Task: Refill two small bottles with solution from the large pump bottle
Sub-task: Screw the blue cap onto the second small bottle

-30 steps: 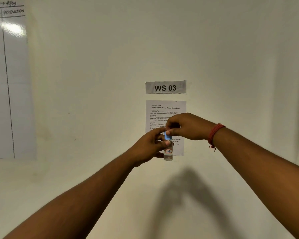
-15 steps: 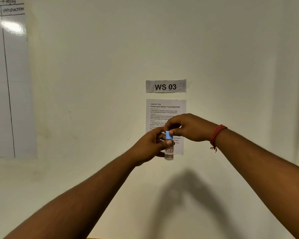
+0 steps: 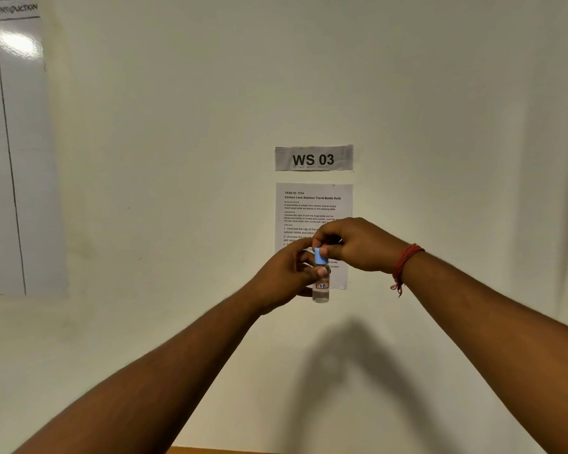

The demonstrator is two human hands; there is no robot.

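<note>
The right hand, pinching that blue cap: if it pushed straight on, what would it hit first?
Probably the left hand, just beyond the blue cap that the right hand pinches; depth is hard to judge.

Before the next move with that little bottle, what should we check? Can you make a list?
1. Left hand has a firm grip on the small bottle: ok.
2. Right hand fingers pinch the blue cap: ok.
3. Bottle held upright, so nothing spills: ok.
4. Cap sits on the bottle's neck: ok; screwed tight or loose: cannot tell.
5. Liquid level inside the clear bottle: cannot tell.
6. Large pump bottle and second small bottle within reach: cannot tell, neither is in view.
</note>
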